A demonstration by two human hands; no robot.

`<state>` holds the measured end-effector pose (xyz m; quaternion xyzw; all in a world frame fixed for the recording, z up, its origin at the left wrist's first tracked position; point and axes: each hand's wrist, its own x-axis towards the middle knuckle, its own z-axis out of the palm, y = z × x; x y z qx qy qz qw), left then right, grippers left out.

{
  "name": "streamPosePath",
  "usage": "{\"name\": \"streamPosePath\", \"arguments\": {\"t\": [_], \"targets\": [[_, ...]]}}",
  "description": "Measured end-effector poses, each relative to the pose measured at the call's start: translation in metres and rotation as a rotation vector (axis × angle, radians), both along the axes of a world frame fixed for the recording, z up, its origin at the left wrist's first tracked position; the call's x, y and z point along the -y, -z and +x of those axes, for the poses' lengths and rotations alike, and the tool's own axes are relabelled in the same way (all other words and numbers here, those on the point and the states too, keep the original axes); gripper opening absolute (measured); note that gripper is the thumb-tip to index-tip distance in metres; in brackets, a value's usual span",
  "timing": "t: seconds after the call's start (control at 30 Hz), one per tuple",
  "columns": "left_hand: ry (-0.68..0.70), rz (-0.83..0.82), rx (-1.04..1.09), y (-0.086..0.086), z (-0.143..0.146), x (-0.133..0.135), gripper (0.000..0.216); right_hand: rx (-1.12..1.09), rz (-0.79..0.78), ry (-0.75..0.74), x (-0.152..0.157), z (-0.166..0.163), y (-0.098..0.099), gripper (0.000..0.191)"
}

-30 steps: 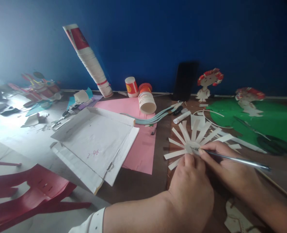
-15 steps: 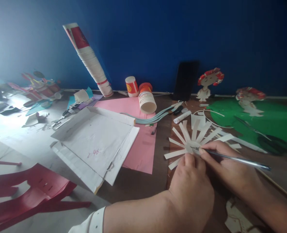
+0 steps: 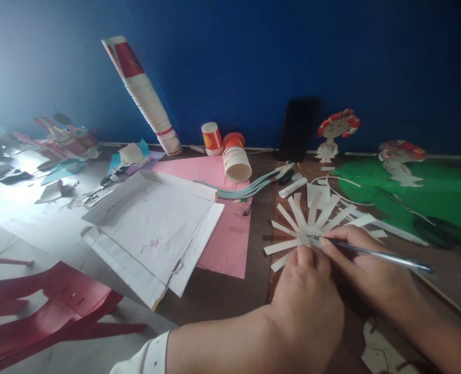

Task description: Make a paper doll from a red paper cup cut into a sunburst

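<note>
White paper forms the cutout [image 3: 312, 231], a small disc with narrow strips fanning out from its rim, lying flat on the brown worktop [image 3: 259, 234], well in from the back edge and toward the right end. Its near side is partly hidden by the hands. The right hand [image 3: 365, 267] has a pen [image 3: 386, 257] pinched between thumb and forefinger, tip at the middle of the disc. The left hand [image 3: 310, 288] is bent over, its fingers curled down onto the disc's near rim, just beside the right; whether it pinches the paper or only presses, I cannot tell.

Beyond the cutout lies a white tube [image 3: 293, 188], with pale blue cables [image 3: 238, 195] running left from near it across a pink sheet [image 3: 226, 228]. A white box lid [image 3: 148, 223] partly covers that sheet. Along the back edge, by the blue wall [image 3: 230, 62], come a tilted stack of paper cups [image 3: 148, 104], a single red-and-white cup [image 3: 212, 140], a stack lying on its side [image 3: 237, 169], a black slab [image 3: 298, 130] and a paper figure [image 3: 327, 149]. Toward the right end, scissors [image 3: 433, 224] rest on a green sheet [image 3: 452, 182].
</note>
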<state>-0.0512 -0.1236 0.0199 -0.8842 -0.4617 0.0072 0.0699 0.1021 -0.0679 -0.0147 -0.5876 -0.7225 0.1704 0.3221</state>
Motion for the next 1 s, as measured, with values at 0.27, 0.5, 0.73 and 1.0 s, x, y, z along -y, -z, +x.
{"name": "streamPosePath", "arguments": {"t": [0.27,0.5,0.73,1.0], "targets": [[0.011,-0.009,-0.022,-0.0017,-0.0002,-0.0003,0.035,0.010,-0.005,-0.006,-0.0016,-0.0016,-0.0025,0.029],[0.019,-0.016,0.003,-0.0003,-0.0012,0.0000,0.033,-0.018,-0.013,-0.027,-0.0009,-0.0030,-0.0069,0.027],[0.018,-0.032,-0.011,-0.0021,-0.0012,-0.0011,0.034,-0.022,-0.026,-0.019,-0.0005,-0.0031,-0.0089,0.030],[0.013,-0.022,0.018,0.0006,-0.0008,0.0000,0.034,-0.026,-0.025,-0.017,-0.0009,-0.0017,-0.0054,0.029]]}}
